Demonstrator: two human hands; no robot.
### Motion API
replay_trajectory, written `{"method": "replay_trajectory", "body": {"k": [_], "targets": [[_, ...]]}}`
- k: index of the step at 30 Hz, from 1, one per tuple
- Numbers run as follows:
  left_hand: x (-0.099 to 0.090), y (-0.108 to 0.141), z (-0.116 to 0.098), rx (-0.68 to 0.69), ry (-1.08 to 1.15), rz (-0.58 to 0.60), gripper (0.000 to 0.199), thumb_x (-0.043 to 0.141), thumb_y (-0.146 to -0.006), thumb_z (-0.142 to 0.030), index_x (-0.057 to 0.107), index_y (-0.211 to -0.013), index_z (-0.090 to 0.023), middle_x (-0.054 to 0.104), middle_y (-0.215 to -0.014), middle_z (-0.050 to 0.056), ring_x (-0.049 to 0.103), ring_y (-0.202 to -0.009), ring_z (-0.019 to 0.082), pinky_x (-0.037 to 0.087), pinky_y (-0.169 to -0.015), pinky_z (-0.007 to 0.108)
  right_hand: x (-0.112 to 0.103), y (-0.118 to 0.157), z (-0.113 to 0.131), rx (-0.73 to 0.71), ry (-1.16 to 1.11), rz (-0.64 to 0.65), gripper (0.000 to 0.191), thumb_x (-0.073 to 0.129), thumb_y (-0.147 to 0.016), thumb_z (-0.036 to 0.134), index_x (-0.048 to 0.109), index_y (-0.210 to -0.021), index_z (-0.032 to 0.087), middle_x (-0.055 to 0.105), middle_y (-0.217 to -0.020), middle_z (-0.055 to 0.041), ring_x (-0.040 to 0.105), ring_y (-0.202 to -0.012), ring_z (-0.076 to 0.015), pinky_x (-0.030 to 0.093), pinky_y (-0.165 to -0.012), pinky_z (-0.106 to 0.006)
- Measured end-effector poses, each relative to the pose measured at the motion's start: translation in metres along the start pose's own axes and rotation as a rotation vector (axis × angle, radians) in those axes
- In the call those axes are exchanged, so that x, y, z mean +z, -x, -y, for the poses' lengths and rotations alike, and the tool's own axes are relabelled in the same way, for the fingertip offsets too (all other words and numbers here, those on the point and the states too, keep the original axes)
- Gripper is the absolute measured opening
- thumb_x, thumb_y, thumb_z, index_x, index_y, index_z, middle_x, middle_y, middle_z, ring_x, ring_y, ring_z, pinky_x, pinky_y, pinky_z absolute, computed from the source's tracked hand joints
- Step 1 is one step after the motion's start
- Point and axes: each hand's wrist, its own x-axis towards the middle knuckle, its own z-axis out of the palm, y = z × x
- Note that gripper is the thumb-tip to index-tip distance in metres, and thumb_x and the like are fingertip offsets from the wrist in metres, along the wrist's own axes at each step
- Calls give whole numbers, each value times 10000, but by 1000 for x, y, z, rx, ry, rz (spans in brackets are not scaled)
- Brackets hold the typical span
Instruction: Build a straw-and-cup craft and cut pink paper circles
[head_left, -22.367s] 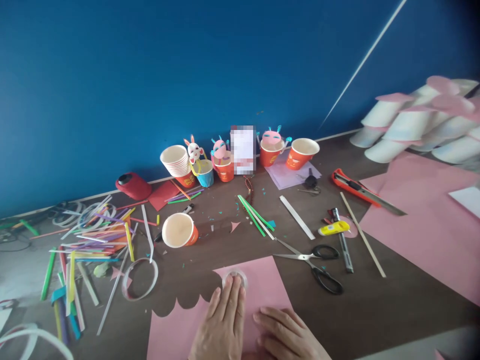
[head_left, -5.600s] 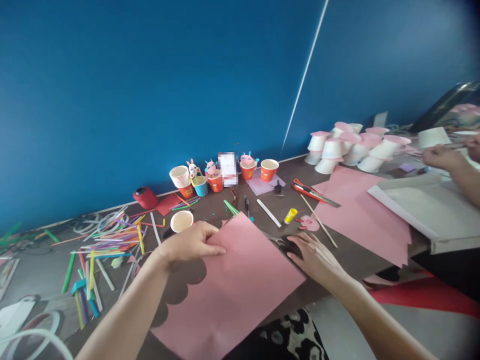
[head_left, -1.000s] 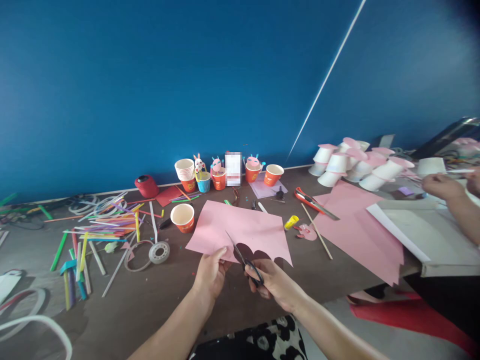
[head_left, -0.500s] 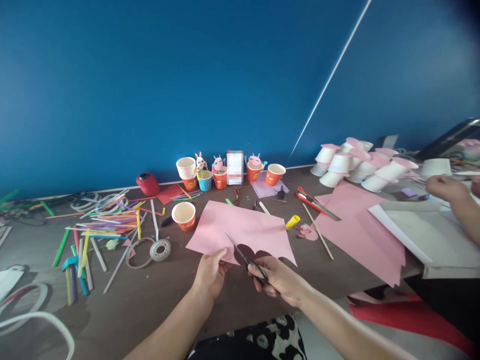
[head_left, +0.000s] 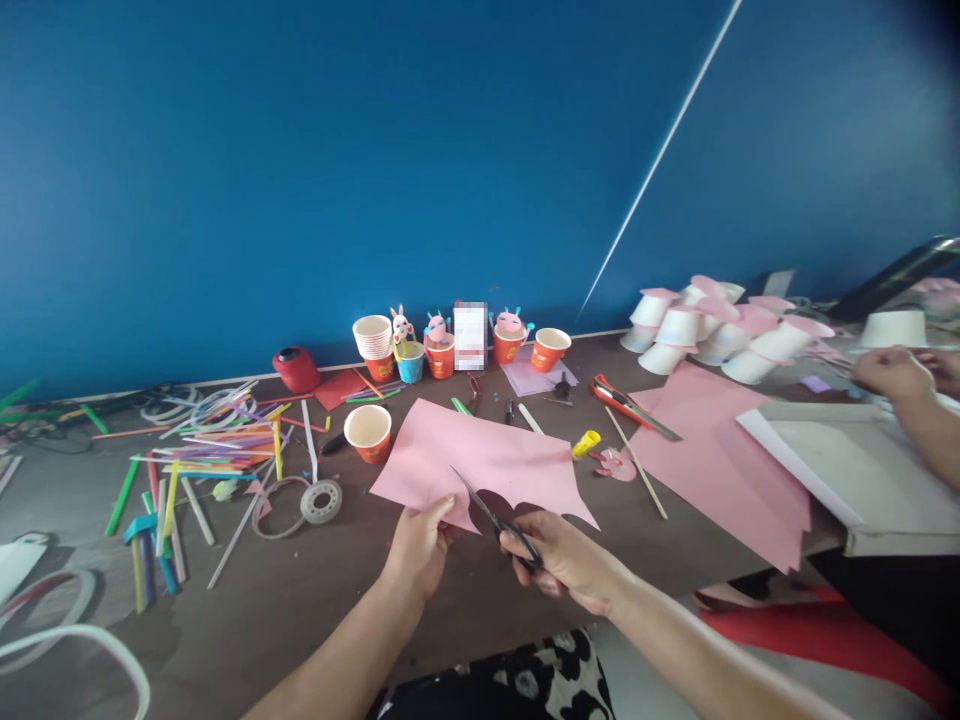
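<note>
My left hand pinches the near edge of a pink paper sheet and holds it just above the brown table. The sheet's near edge is scalloped. My right hand grips black-handled scissors. Their blades point up and left into the paper, beside my left thumb.
An orange paper cup and a tape roll lie left of the sheet. Coloured straws are scattered at far left. Decorated cups line the blue wall. White cups, larger pink sheets and another person's hand are at right.
The scissors have shifted slightly right along the scalloped edge, and the sheet has turned a little. The other person's hand at right has moved a bit.
</note>
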Motion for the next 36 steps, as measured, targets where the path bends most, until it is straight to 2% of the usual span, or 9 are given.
{"method": "replay_trajectory", "body": {"k": [5, 8, 12, 17, 20, 22, 27, 33, 36], "targets": [[6, 2, -10, 19, -32, -67, 269, 645, -669, -223, 588, -931, -228, 663, -859, 1, 599, -849, 189, 488, -708, 303, 2, 3, 4, -18, 22, -4, 340, 564, -724, 469, 472, -696, 143, 543, -481, 39, 254, -273, 1, 107, -311, -170], [7, 1, -14, 61, -48, -70, 236, 654, -661, -229, 608, -888, -184, 671, -863, 31, 593, -895, 205, 463, -779, 315, 5, 4, 6, -30, 14, 1, 335, 568, -725, 461, 473, -691, 142, 544, -479, 37, 252, -273, 1, 103, -309, -172], [6, -5, -20, 150, -72, -38, 310, 669, -643, -223, 608, -938, -152, 665, -940, 61, 588, -923, 209, 426, -836, 324, 11, 1, 6, -70, -36, -9, 341, 591, -712, 457, 463, -678, 143, 546, -485, 35, 258, -278, 1, 109, -310, -169], [5, -14, -36, 292, -325, 34, 348, 650, -665, -273, 608, -966, -104, 653, -966, 99, 567, -964, 243, 398, -855, 345, 19, -5, 0, -144, -198, 7, 311, 620, -708, 409, 468, -706, 138, 547, -502, 30, 267, -300, 1, 148, -324, -162], [7, -16, -49, 380, -516, 39, 358, 641, -669, -310, 613, -956, -99, 644, -992, 114, 545, -997, 263, 387, -855, 343, 25, -7, -3, -184, -314, 15, 307, 625, -712, 399, 474, -734, 133, 538, -491, 31, 262, -301, 3, 142, -327, -160], [9, -16, -55, 423, -544, 34, 357, 635, -671, -325, 613, -949, -104, 646, -989, 110, 548, -990, 262, 383, -853, 341, 31, -7, -5, -210, -396, 27, 312, 624, -716, 405, 480, -749, 130, 533, -490, 29, 254, -303, 6, 130, -327, -158], [16, -14, -67, 384, -406, 97, 356, 621, -681, -333, 610, -964, -117, 646, -996, 97, 553, -986, 248, 372, -876, 353, 45, -4, -5, -245, -529, 125, 283, 591, -758, 392, 498, -790, 126, 537, -522, 19, 258, -313, 6, 133, -334, -161], [21, -9, -89, 296, -308, 236, 430, 655, -661, -283, 581, -1053, -120, 652, -993, 100, 570, -969, 249, 395, -877, 362, 50, 7, 7, -201, -543, 194, 281, 590, -767, 388, 505, -810, 123, 551, -561, 0, 295, -336, -2, 160, -353, -166], [24, -7, -96, 244, -262, 263, 452, 663, -654, -264, 571, -1073, -121, 654, -992, 100, 584, -945, 249, 407, -870, 362, 53, 14, 14, -179, -550, 213, 306, 598, -754, 409, 509, -808, 121, 551, -577, -2, 308, -348, -5, 172, -361, -168]]}}
